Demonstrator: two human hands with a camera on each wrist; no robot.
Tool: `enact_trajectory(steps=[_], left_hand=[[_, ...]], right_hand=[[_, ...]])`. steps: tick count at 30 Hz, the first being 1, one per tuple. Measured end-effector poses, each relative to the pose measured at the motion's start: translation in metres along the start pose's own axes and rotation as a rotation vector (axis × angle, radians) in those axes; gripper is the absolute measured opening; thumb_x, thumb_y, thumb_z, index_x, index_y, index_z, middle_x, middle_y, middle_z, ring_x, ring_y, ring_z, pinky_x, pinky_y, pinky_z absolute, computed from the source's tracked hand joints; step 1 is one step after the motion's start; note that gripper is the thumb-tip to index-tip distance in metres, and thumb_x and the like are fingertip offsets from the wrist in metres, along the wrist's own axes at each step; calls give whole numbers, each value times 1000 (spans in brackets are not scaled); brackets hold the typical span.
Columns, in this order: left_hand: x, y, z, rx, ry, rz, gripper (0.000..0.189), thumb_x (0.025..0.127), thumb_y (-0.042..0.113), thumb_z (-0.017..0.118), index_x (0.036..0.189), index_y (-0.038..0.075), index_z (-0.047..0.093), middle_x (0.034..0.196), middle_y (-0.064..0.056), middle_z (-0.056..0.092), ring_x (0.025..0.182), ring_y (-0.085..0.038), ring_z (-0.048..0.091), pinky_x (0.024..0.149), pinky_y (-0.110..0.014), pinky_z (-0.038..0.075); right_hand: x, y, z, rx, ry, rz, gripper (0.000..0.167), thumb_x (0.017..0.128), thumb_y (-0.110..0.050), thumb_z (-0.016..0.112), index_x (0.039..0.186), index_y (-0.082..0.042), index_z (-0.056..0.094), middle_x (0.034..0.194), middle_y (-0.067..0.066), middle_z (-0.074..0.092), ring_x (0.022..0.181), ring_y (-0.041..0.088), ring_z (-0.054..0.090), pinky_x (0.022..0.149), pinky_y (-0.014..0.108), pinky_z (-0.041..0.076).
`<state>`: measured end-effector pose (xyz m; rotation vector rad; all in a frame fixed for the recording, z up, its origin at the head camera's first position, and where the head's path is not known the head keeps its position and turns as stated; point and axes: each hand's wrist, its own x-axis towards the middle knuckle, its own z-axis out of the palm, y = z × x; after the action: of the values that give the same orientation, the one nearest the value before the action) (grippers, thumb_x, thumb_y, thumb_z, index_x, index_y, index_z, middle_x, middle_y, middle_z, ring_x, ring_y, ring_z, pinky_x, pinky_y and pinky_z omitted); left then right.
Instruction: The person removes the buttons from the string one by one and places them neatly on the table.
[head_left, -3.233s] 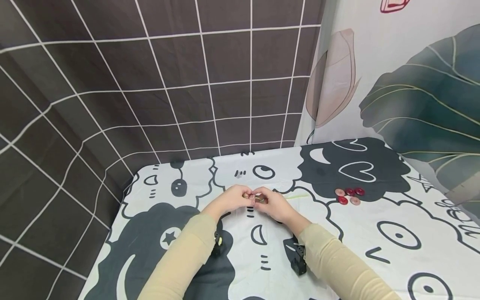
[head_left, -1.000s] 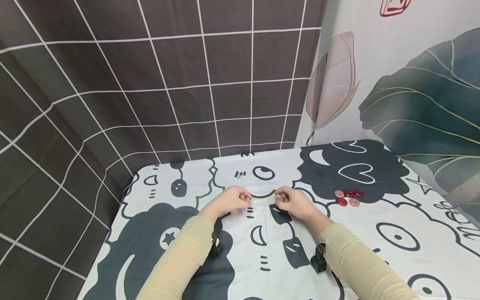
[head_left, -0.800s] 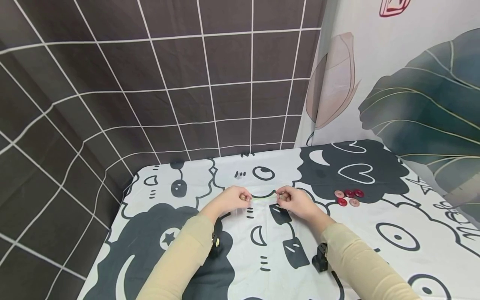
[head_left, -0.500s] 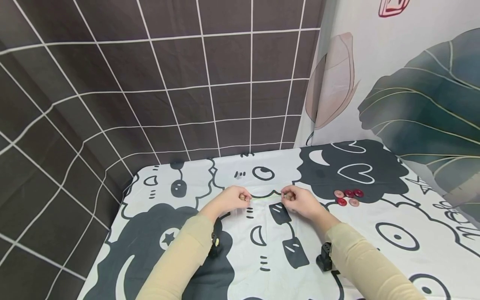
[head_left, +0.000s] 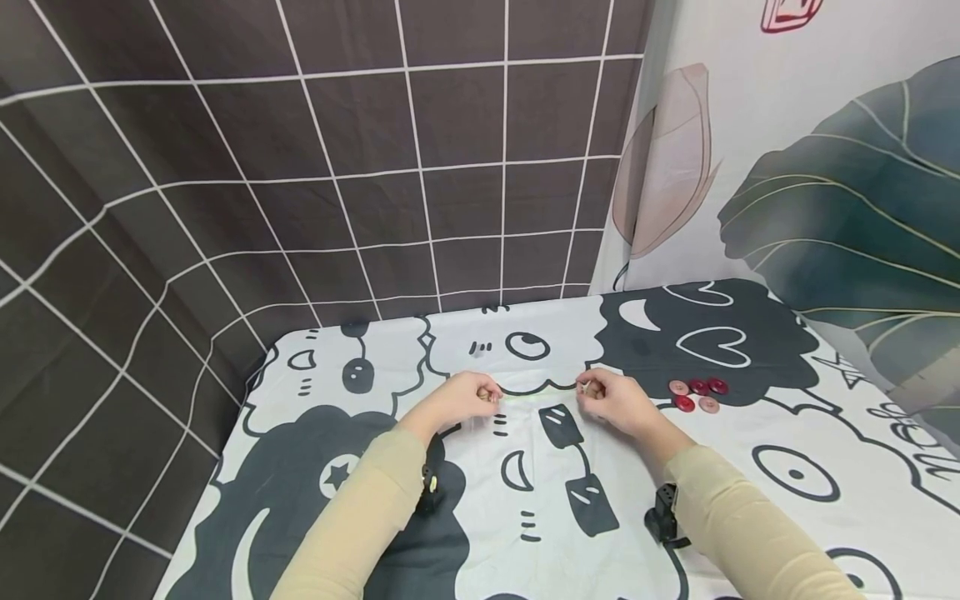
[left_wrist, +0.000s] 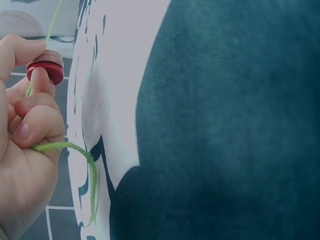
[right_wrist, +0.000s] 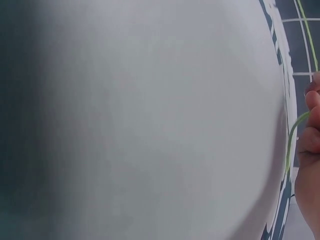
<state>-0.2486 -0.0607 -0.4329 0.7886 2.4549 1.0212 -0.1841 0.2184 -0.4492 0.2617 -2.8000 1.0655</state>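
Observation:
Near the middle of the table in the head view, my left hand (head_left: 457, 400) pinches a small stack of a pink button (left_wrist: 54, 58) and a red button (left_wrist: 56, 73) between thumb and fingertip. A green cord (left_wrist: 53, 21) runs from the stack, and its tail hangs below the curled fingers. My right hand (head_left: 617, 402), apart to the right, pinches the same cord, which stretches between both hands. In the right wrist view that hand shows only at the right edge, with the cord's other end (right_wrist: 291, 137) drooping below it. A dark reddish bit shows at its fingertips; I cannot tell what it is.
Several loose red and pink buttons (head_left: 698, 387) lie on the table to the right of my right hand. A black-and-white cartoon cloth (head_left: 517, 458) covers the table. Behind it hangs a dark gridded curtain (head_left: 457, 200), with a leaf-printed cloth (head_left: 847, 192) at the right.
The hands were together 3.2 seconds ago. My right hand has since moved right, lengthening the cord visible between them. My left hand has stayed nearly in place.

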Motion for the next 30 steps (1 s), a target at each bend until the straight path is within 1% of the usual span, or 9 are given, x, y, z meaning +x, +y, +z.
enact_trajectory(steps=[6,16,22,30], left_hand=[[0,-2,0,-18,1,2,21,80,11,65,100,6,68,73,5,55,65,-9,50,64,-25,44],[2,-8,0,2,10,5,21,80,11,66,100,9,68,73,4,56,66,-9,50,65,-25,44],[2,-7,0,10,8,3,20,80,12,67,99,8,68,73,4,55,66,-10,49,63,-25,43],[0,-5,-3,11,-2,-4,20,79,12,66,99,8,67,72,4,54,65,-10,50,62,-25,43]], right_hand=[[-1,5,-4,-9,6,-7,26,79,-15,63,102,-3,63,66,-6,52,60,10,48,58,25,38],[-5,12,-14,-17,-3,12,28,82,-13,63,106,-1,62,70,-3,51,62,13,48,59,27,38],[-7,18,-19,-22,-10,55,28,83,-13,63,108,-2,61,73,-1,49,67,15,47,61,29,37],[-9,23,-23,-20,-10,66,29,84,-12,63,109,0,60,74,0,50,66,15,48,60,27,37]])
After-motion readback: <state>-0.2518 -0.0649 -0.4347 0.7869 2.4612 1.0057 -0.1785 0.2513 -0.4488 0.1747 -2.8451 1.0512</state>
